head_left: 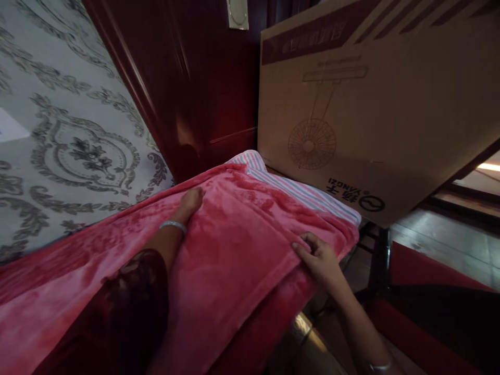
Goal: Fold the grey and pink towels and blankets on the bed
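Observation:
A pink-red plush blanket [234, 245] lies spread over a long surface, with one folded layer on top. My left hand [191, 200] is closed on the blanket near its wall side, a bracelet at the wrist. At the folded layer's right corner, my right hand [318, 255] pinches the blanket's edge between thumb and fingers. A striped cloth [300, 188] in pink, white and grey shows from beneath the blanket along the far end.
A large cardboard box [312, 104] with a fan drawing stands at the far end, against a dark red wooden door [211, 78]. Patterned wallpaper [86, 146] covers the left wall. Dark furniture with a red seat [429, 271] stands at the right.

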A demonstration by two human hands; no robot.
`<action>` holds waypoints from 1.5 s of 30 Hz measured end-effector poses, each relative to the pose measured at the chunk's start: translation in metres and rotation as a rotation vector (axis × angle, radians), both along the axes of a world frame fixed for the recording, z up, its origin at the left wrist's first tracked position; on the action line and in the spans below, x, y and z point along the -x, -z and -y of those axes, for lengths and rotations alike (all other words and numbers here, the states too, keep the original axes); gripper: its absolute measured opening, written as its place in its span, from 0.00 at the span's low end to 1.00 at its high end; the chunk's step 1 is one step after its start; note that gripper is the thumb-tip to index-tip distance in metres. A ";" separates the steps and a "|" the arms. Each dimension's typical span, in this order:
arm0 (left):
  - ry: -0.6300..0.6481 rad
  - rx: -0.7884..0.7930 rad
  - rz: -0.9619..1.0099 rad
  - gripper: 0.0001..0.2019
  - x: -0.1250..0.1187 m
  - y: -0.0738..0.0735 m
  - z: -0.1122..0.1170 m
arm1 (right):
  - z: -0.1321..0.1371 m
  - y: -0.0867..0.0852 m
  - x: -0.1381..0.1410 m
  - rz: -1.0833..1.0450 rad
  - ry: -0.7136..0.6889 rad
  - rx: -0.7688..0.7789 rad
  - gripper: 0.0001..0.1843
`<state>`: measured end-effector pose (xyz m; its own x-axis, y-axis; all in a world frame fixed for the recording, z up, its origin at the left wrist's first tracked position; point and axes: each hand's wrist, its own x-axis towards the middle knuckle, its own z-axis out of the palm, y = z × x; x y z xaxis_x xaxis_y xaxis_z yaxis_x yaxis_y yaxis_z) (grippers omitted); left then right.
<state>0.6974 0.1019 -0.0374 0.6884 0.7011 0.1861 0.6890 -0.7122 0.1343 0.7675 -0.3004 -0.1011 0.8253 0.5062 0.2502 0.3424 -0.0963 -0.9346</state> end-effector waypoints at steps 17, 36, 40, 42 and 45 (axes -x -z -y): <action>0.077 -0.053 0.025 0.21 -0.038 -0.001 0.018 | 0.009 0.001 0.006 -0.069 -0.155 0.106 0.24; 0.249 0.064 0.019 0.19 -0.058 0.029 -0.017 | 0.007 0.021 0.005 -0.079 0.096 0.093 0.23; 0.279 0.114 -0.006 0.21 -0.020 0.012 -0.030 | 0.011 0.018 0.003 -0.150 0.097 0.089 0.24; 0.247 0.125 -0.050 0.22 0.020 0.007 -0.037 | 0.013 0.017 0.002 -0.187 0.093 0.088 0.26; 0.167 0.144 -0.125 0.24 0.090 0.004 -0.040 | 0.014 0.015 0.001 -0.233 0.062 0.097 0.27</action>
